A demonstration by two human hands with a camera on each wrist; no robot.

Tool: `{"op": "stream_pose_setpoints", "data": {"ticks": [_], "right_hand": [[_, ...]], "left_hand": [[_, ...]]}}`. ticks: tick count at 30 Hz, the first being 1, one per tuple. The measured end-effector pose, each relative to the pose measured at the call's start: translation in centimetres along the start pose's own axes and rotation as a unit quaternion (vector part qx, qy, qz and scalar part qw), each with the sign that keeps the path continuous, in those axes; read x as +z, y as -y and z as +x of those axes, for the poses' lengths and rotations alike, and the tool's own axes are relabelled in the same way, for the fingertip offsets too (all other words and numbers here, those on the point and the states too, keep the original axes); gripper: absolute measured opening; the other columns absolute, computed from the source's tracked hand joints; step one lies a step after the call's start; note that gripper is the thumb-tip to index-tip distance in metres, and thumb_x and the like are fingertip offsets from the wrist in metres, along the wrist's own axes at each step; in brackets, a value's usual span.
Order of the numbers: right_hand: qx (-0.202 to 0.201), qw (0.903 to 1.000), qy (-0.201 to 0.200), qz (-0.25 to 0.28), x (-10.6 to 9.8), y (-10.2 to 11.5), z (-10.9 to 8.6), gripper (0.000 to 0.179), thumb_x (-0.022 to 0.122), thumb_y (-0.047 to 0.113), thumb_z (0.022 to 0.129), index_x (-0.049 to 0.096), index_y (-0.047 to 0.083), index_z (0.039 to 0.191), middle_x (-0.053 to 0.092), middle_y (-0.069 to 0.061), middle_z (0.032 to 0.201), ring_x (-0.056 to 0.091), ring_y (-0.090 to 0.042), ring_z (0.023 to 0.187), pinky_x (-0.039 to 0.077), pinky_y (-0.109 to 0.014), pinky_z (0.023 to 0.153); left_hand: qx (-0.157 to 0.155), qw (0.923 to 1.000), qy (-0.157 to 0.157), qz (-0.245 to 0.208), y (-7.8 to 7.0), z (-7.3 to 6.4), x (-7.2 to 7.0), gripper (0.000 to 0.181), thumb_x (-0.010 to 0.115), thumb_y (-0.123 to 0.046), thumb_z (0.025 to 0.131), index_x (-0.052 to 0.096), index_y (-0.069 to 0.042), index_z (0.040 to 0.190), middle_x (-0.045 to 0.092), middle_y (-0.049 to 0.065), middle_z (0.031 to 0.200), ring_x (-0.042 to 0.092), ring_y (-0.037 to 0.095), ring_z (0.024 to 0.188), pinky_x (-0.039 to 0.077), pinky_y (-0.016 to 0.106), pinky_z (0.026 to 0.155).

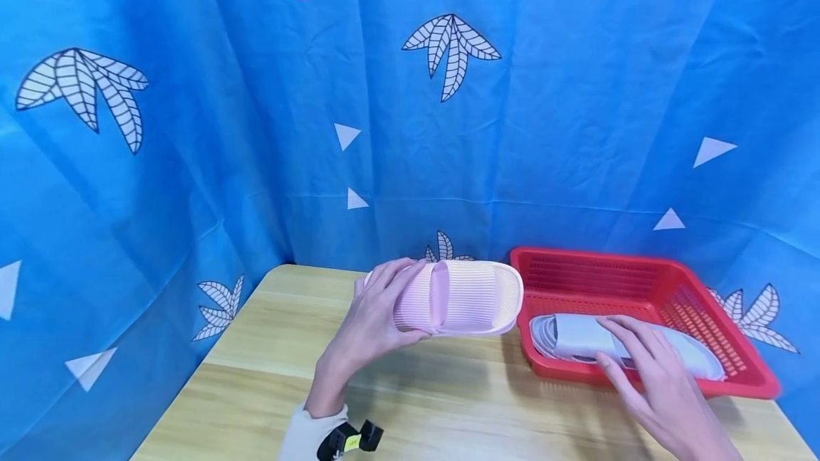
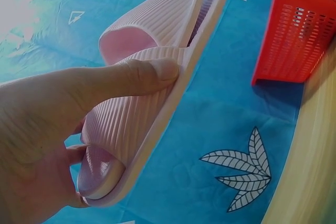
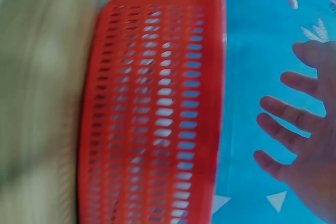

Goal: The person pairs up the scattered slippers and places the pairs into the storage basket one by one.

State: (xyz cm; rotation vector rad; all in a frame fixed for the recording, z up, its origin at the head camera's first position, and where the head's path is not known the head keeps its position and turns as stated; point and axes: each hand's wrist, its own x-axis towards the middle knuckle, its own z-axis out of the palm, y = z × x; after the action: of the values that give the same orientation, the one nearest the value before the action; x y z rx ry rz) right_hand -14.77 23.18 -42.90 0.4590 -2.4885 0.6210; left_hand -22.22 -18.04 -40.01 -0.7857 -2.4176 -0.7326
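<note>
A pair of pink slippers (image 1: pixel 470 297) with ribbed straps is held up over the table by my left hand (image 1: pixel 374 315). In the left wrist view the two slippers (image 2: pixel 134 108) are stacked together, and the thumb lies across the ribbed strap with the fingers round the other side. My right hand (image 1: pixel 660 390) has its fingers spread above the near side of a red basket (image 1: pixel 583 258) and holds nothing. Under it a pair of light grey slippers (image 1: pixel 581 333) lies lengthwise in the basket, partly hidden by the fingers.
The basket, with slotted walls (image 3: pixel 163 103), stands on the right part of a light wooden table (image 1: pixel 250 375). A blue patterned cloth (image 1: pixel 435 155) hangs behind the table and along its left side.
</note>
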Motion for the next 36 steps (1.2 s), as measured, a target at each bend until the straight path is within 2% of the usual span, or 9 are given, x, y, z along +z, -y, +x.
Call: {"op": "stream_pose_setpoints", "data": {"ticks": [2, 4, 6, 12, 19, 26, 30, 36], "right_hand": [[0.007, 0.9999, 0.009, -0.005, 0.0, -0.4, -0.3, 0.067, 0.083, 0.021, 0.086, 0.055, 0.022, 0.147, 0.055, -0.009, 0.14, 0.047, -0.032, 0.124, 0.041, -0.066, 0.096], [0.012, 0.9998, 0.017, -0.006, 0.1, -0.9, -0.7, 0.065, 0.083, 0.023, 0.086, 0.057, 0.022, 0.146, 0.055, -0.01, 0.14, 0.047, -0.032, 0.124, 0.04, -0.066, 0.095], [0.016, 0.9995, 0.024, -0.015, 0.2, -1.4, -1.1, 0.064, 0.083, 0.026, 0.087, 0.058, 0.021, 0.145, 0.055, -0.011, 0.138, 0.047, -0.033, 0.122, 0.042, -0.069, 0.088], [0.013, 0.9994, 0.021, -0.025, 0.6, -2.5, -2.0, 0.053, 0.08, 0.023, 0.089, 0.062, 0.017, 0.139, 0.057, -0.012, 0.133, 0.048, -0.035, 0.119, 0.039, -0.07, 0.09], [0.02, 0.9983, 0.014, -0.053, 0.9, -3.4, -2.6, 0.037, 0.074, 0.022, 0.093, 0.066, 0.01, 0.127, 0.06, -0.011, 0.122, 0.051, -0.031, 0.113, 0.036, -0.06, 0.09], [0.033, 0.9958, 0.029, -0.08, 1.0, -4.4, -3.0, 0.031, 0.072, 0.026, 0.095, 0.067, 0.009, 0.12, 0.062, -0.009, 0.113, 0.052, -0.03, 0.105, 0.037, -0.06, 0.088], [0.029, 0.9949, 0.032, -0.091, 1.0, -5.0, -3.2, 0.026, 0.071, 0.025, 0.096, 0.07, 0.01, 0.116, 0.063, -0.006, 0.105, 0.053, -0.029, 0.101, 0.036, -0.059, 0.088], [0.02, 0.9932, 0.036, -0.108, 1.2, -5.5, -3.7, 0.02, 0.069, 0.022, 0.097, 0.071, 0.011, 0.113, 0.064, -0.005, 0.103, 0.055, -0.031, 0.101, 0.035, -0.055, 0.086]], "left_hand": [[-0.002, 1.0, 0.0, -0.001, 0.1, -0.1, 0.0, 0.105, 0.099, -0.043, 0.063, 0.049, -0.021, 0.152, 0.051, 0.001, 0.147, 0.044, 0.023, 0.134, 0.039, 0.05, 0.094], [-0.004, 1.0, 0.0, -0.003, 0.2, -0.2, 0.1, 0.104, 0.099, -0.042, 0.063, 0.049, -0.021, 0.152, 0.051, 0.001, 0.147, 0.044, 0.023, 0.134, 0.04, 0.05, 0.094], [-0.005, 1.0, 0.002, -0.002, 0.2, -0.3, 0.1, 0.104, 0.1, -0.042, 0.063, 0.049, -0.021, 0.151, 0.051, 0.001, 0.147, 0.044, 0.023, 0.134, 0.04, 0.05, 0.094], [-0.01, 0.9999, 0.007, -0.004, 0.3, -0.3, 0.2, 0.104, 0.099, -0.042, 0.063, 0.049, -0.02, 0.152, 0.05, 0.001, 0.148, 0.043, 0.024, 0.135, 0.04, 0.049, 0.093], [-0.01, 0.9999, 0.004, -0.005, 0.6, 0.1, 0.1, 0.105, 0.1, -0.04, 0.062, 0.048, -0.02, 0.152, 0.05, 0.001, 0.148, 0.043, 0.025, 0.135, 0.04, 0.051, 0.093], [-0.002, 1.0, -0.001, -0.006, 0.6, 0.4, 0.3, 0.105, 0.1, -0.039, 0.063, 0.048, -0.02, 0.152, 0.05, 0.002, 0.148, 0.044, 0.026, 0.134, 0.041, 0.052, 0.093], [-0.001, 1.0, -0.004, -0.006, 0.7, 0.3, 0.5, 0.105, 0.101, -0.038, 0.061, 0.05, -0.018, 0.151, 0.052, 0.003, 0.147, 0.045, 0.026, 0.133, 0.041, 0.052, 0.092], [0.001, 1.0, 0.002, -0.008, 0.8, 0.1, 1.1, 0.107, 0.101, -0.039, 0.061, 0.05, -0.016, 0.152, 0.052, 0.004, 0.147, 0.046, 0.026, 0.134, 0.039, 0.049, 0.09]]}}
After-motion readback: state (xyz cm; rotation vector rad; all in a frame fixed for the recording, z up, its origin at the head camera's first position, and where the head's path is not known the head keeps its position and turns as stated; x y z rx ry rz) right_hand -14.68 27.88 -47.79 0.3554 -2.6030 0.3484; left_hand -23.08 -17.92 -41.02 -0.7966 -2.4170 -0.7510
